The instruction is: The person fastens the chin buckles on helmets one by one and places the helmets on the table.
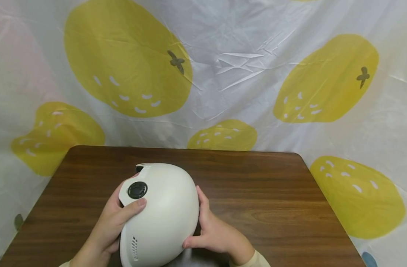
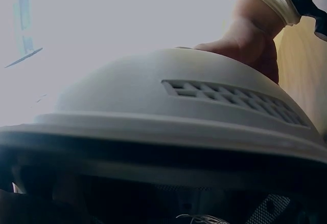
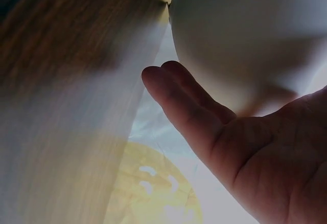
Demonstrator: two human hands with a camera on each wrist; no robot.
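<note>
A white helmet (image 1: 166, 211) is held over the table, its open side turned to the left. Near its rim sits a round black disc (image 1: 137, 190), and lower down is a slotted vent (image 1: 135, 248). My left hand (image 1: 111, 218) grips the rim, thumb on the outer shell and fingers hidden inside. Against the rounded right side rests my right hand (image 1: 211, 228), thumb spread from its fairly straight fingers. Dark lining and mesh show inside the helmet in the left wrist view, below the vent (image 2: 230, 97).
The dark brown wooden table (image 1: 257, 185) has rounded far corners. Behind it and at both sides hangs a white cloth (image 1: 230, 44) printed with large yellow fruit.
</note>
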